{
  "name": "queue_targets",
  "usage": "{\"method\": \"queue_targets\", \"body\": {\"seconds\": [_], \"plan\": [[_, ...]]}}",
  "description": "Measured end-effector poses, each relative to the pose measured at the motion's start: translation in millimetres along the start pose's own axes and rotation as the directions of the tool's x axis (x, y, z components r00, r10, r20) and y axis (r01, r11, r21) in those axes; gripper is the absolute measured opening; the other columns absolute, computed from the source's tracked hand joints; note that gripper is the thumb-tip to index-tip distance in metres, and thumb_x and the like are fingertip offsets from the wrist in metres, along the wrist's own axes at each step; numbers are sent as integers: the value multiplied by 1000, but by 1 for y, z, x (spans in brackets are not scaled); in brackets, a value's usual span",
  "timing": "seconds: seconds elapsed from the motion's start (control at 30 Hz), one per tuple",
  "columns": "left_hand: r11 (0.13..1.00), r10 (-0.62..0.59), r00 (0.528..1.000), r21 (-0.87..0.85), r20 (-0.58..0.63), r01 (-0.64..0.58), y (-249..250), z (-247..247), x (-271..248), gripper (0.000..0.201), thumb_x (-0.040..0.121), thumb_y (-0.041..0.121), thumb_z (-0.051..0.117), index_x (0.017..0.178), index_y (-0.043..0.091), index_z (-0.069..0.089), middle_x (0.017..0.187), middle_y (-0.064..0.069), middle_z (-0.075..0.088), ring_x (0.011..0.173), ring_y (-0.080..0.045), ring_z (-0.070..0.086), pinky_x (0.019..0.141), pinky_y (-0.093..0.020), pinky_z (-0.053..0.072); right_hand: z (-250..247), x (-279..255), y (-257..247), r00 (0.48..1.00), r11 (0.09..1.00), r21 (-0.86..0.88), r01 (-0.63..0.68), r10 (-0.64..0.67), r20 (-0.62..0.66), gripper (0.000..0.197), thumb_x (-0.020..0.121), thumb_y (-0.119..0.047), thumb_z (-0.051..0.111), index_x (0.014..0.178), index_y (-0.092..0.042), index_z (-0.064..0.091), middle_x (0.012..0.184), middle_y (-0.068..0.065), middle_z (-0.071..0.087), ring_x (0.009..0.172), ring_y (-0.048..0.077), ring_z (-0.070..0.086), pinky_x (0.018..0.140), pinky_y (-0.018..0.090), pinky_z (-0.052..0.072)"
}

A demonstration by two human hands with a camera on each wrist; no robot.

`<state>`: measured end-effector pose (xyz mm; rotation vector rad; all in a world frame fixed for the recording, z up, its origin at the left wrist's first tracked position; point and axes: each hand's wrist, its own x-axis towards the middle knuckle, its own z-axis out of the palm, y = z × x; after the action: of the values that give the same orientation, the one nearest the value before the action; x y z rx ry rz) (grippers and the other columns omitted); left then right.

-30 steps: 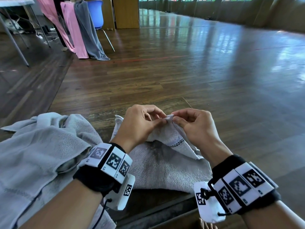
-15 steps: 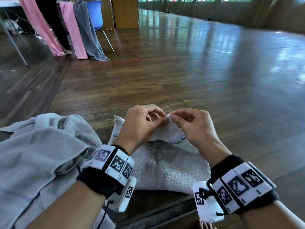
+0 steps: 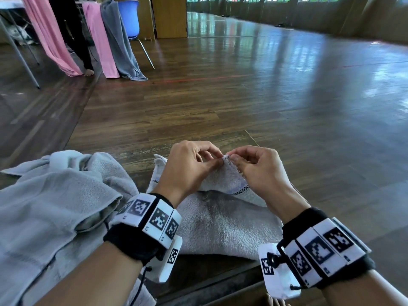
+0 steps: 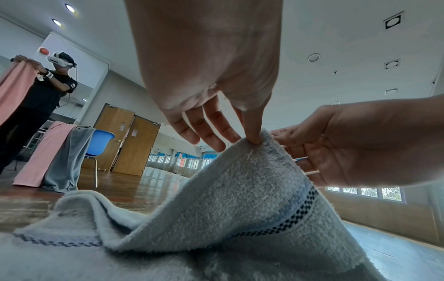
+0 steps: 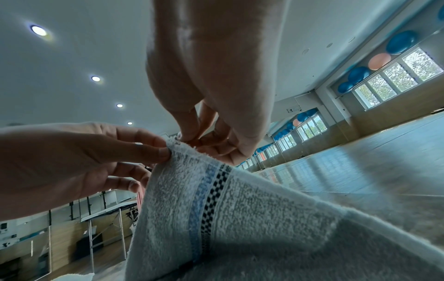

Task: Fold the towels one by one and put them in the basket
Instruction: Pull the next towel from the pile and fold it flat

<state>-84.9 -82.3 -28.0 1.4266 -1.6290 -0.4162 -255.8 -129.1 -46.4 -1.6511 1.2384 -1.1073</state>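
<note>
A small pale grey towel with a blue and black checked band lies on the wooden surface before me. One corner of it is lifted. My left hand and my right hand meet at that corner, each pinching it between thumb and fingertips. In the left wrist view the towel rises to a peak under my left hand. The right wrist view shows the corner of the towel pinched by my right hand. No basket is in view.
A heap of larger grey towels lies to my left. Far left, another person holds up a pink towel; pink and grey towels hang over a blue chair. Beyond the surface's far edge the wooden floor stretches away.
Both hands stay pinched on the lifted towel corner, shifting only slightly. The person at far left has stepped into view with the pink towel.
</note>
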Motion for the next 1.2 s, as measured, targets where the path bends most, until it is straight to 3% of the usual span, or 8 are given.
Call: {"method": "queue_targets", "body": {"seconds": [0.27,0.37,0.57,0.73,0.83,1.03,1.2], "plan": [[998,45,999,52,-8,-44,-1,2,0,4,80,25,82,82,26,79,67,10,68,54,-4,56,52,-11,39,0,-1,0,999,999,6,38,-38,14,18,91,-15,75,78,-28,78,69,-14,73,64,-1,61,61,13,46],[996,59,998,71,-32,-57,-2,2,1,6,79,25,82,82,28,78,66,11,68,56,-7,58,52,-13,42,1,0,1,999,999,6,36,-36,19,16,91,-18,75,78,-27,78,68,-9,73,62,3,59,59,17,47],[995,69,997,74,-45,-65,-5,4,2,6,81,22,80,83,28,78,64,15,65,53,-4,56,51,-11,39,0,0,-2,998,998,34,44,-45,36,9,88,-24,79,80,-22,79,60,-15,66,56,-3,53,55,11,42],[996,75,997,53,-36,-73,-5,2,0,4,84,23,79,83,26,78,65,11,67,52,-4,55,51,-11,39,0,-6,-7,996,998,56,42,-46,77,8,81,-29,85,84,-23,80,83,4,76,73,9,65,74,30,57],[994,79,996,72,-37,-76,-5,3,0,3,83,25,80,83,27,78,66,11,67,53,-5,56,52,-10,38,3,-8,-6,996,998,40,51,-53,66,9,78,-24,87,84,-23,80,80,1,77,77,17,72,80,37,59],[994,94,994,64,-54,-91,-6,5,0,4,81,26,81,81,27,78,65,13,66,53,-5,56,52,-10,37,5,-8,-4,996,997,48,60,-63,68,17,74,-19,90,87,-23,81,80,0,76,78,25,72,80,44,61],[994,99,993,47,-56,-97,-6,5,0,4,81,26,81,81,28,77,66,12,68,56,-9,60,52,-12,42,5,-6,-3,996,997,51,54,-57,62,19,73,-15,91,87,-22,81,79,-1,77,76,27,72,77,42,60]]}}
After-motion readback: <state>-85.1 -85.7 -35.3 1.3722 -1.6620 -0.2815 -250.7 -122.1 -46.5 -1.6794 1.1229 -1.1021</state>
